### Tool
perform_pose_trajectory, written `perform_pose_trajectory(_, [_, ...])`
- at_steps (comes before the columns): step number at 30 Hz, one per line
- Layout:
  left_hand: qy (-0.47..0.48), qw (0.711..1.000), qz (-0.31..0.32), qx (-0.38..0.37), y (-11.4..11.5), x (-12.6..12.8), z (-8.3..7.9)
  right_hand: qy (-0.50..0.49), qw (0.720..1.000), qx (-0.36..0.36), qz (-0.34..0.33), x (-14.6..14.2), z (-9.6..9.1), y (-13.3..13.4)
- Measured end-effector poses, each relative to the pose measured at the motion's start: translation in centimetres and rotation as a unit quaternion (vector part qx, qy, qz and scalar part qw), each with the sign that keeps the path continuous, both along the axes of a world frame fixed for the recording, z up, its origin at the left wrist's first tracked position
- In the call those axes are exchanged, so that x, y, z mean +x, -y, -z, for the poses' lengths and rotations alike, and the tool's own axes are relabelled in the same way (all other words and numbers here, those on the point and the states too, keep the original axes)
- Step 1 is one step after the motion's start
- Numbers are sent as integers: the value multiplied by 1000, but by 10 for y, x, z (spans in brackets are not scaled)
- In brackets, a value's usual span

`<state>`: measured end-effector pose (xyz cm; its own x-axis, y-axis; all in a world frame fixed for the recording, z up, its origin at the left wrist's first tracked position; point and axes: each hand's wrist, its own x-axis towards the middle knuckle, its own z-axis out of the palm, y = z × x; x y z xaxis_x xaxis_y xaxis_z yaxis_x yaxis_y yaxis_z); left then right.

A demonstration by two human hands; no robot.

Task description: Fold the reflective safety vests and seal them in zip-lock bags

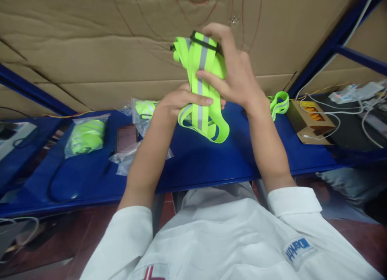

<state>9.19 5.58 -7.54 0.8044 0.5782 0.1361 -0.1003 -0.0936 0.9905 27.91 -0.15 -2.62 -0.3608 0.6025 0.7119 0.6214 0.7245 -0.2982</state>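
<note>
Both my hands hold a folded neon-yellow reflective strap (200, 86) with a grey stripe, raised above the blue table. My left hand (185, 98) is closed around its lower part, thumb lying across the stripe. Higher up, my right hand (234, 68) grips the folds from the right, its thumb on the front and its index finger by a black buckle (204, 41). Loose loops of the strap hang below my left hand. The fingers behind the bundle are mostly hidden.
On the blue table (211, 163) lie a clear bag of neon material (86, 136), another such bag (143, 109), empty-looking plastic bags (128, 157) and a coiled neon strap (279, 103). An open cardboard box (314, 122) and white cables (338, 106) are at right. Cardboard (90, 42) walls the back.
</note>
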Motion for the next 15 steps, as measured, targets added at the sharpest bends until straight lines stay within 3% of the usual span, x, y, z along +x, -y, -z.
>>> perform_pose_trajectory(4, [2,999,22,26,9,2,-7,2,997,12,75,-4,-7,11])
perform_pose_trajectory(7, [15,992,-71,99,7,5,-11,-6,993,-3,119,-4,-5,9])
perform_pose_trajectory(10, [9,980,-115,159,-2,-1,-11,-51,994,-14,91,-7,3,-2])
perform_pose_trajectory(15, [-34,988,-41,147,-20,-15,0,-162,985,-56,24,-17,15,-21])
